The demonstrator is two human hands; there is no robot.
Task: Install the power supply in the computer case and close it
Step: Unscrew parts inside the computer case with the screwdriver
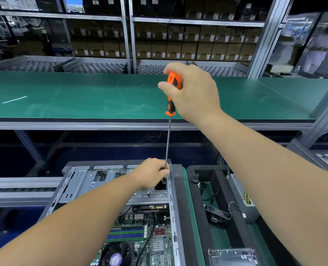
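A: Item one. We logged the right hand (193, 93), raised above the green-matted counter (63, 96), its fingers wrapped round the orange-and-black plastic handle of a long screwdriver (171, 93). The thin steel shaft ran almost straight down.

B: Item two. We recorded the left hand (151, 174) at the far upper corner of the open grey metal computer case (78, 181). Its fingers pinched the lower end of the shaft, just beside the case's right-hand rim. The tip itself was hidden behind those fingers.

A: Item three. Inside the case we noted a green motherboard (140, 237) with memory sticks, a round black cooler fan and red connectors. The case lay on its side, panel off.

B: Item four. The boxy perforated grey metal power supply (240, 191) sat outside the case, to its right, in a black foam tray (190, 217), with yellow and black wires at its near end.

A: Item five. In the same tray we listed a small black fan (217, 215) with a loose lead, and nearer us a clear plastic box (232, 256).

B: Item six. Grey metal shelving behind the counter held rows of brown cartons (188, 47).
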